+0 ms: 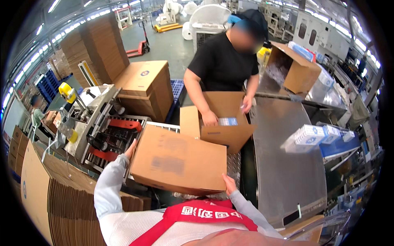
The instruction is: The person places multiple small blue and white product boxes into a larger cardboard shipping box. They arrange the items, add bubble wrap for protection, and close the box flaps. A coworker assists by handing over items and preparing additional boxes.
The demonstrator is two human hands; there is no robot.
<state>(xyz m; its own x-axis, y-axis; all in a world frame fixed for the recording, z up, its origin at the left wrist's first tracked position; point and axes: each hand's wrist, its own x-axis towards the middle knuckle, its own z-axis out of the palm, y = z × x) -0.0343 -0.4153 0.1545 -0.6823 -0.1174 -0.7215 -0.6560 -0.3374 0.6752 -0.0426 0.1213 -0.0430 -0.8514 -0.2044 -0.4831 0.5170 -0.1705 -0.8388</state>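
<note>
A closed brown cardboard box [193,162] is held level between my two hands in front of my body. My left hand [131,149] presses flat against its left side, near the far corner. At the near right corner, my right hand [230,183] supports its side, the fingers partly hidden. Just beyond, touching or nearly touching it, stands an open carton [230,135] with raised flaps. A co-worker in a black shirt [223,61] reaches into that carton, where a white and blue pack [227,121] shows.
On the left stands a box-sealing machine [117,137] with rollers and red parts. Flat cardboard stacks [78,205] lie near left, more boxes [143,82] behind. A metal table [287,164] fills the right, with wrapped white and blue packs [310,135] at its edge. A red pallet jack [139,48] stands far back.
</note>
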